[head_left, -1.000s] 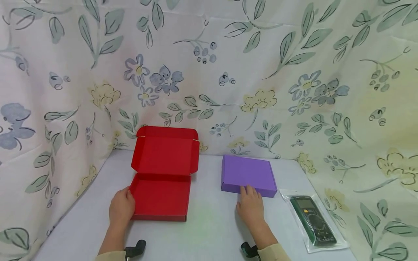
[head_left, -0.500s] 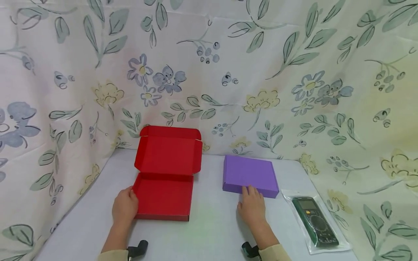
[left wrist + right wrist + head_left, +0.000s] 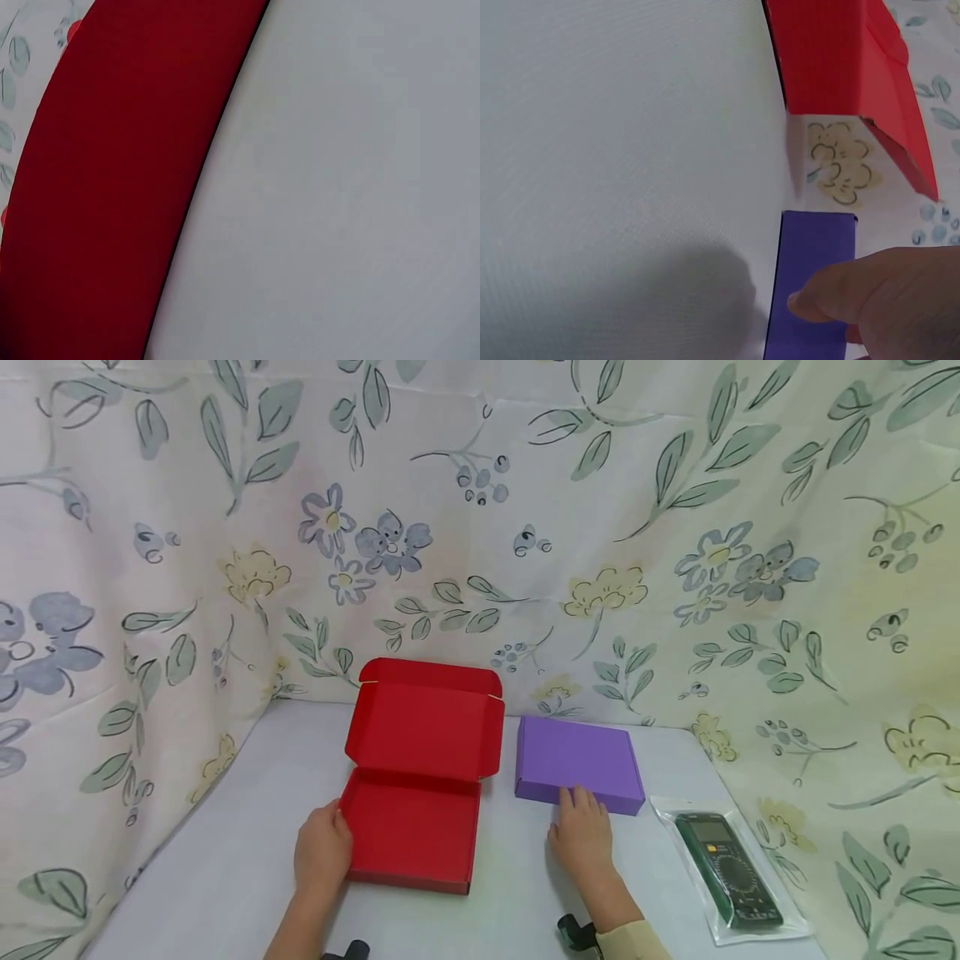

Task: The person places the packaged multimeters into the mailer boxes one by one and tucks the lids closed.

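Note:
A red cardboard box [image 3: 416, 831] lies on the white table with its lid raised and leaning back; nothing is seen inside. My left hand [image 3: 322, 847] grips the box's left wall; most of its fingers are hidden. The left wrist view shows only the red box's side [image 3: 127, 180] close up, with no hand. To the right lies a closed purple cardboard box [image 3: 577, 760]. My right hand [image 3: 583, 839] rests its fingertips on the purple box's front edge, fingers fairly straight. In the right wrist view, a digit of the right hand [image 3: 885, 300] lies against the purple box's front side [image 3: 814, 247].
A green-and-black multimeter [image 3: 727, 868] in a clear plastic bag lies on the table [image 3: 517, 918] at the right. Behind and beside the table hangs a floral curtain [image 3: 465, 527]. A narrow gap separates the red box's lid from the purple box.
My left hand has slid the open red box to the right and a little toward me, closer to the purple box. The right hand stays at the purple box's front edge.

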`<state>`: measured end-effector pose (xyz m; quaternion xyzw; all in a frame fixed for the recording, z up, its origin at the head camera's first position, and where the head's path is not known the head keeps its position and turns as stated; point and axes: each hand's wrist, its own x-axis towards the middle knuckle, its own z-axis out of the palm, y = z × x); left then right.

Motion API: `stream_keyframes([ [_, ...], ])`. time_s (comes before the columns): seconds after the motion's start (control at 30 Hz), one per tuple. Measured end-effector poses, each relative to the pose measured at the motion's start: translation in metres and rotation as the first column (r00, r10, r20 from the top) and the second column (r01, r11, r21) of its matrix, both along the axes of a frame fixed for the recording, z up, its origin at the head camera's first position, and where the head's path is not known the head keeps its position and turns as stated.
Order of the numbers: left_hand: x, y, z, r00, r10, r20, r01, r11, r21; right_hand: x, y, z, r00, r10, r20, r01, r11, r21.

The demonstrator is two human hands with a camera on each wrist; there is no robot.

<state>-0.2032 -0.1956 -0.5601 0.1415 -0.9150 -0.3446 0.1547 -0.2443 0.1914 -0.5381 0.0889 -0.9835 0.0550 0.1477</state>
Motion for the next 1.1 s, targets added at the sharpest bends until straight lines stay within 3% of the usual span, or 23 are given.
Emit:
stream_keyframes([
  [0.53, 0.011, 0.036, 0.004, 0.997, 0.002, 0.081, 0.0, 1.0, -0.024, -0.001, -0.001, 0.001, 0.999, -0.019, 0.031, 0.019, 1.0, 0.01],
  [1.1, 0.018, 0.069, 0.002, 1.0, 0.001, 0.021, 0.0, 0.997, -0.075, -0.002, 0.005, -0.001, 1.0, 0.006, -0.008, -0.006, 1.0, -0.01],
])
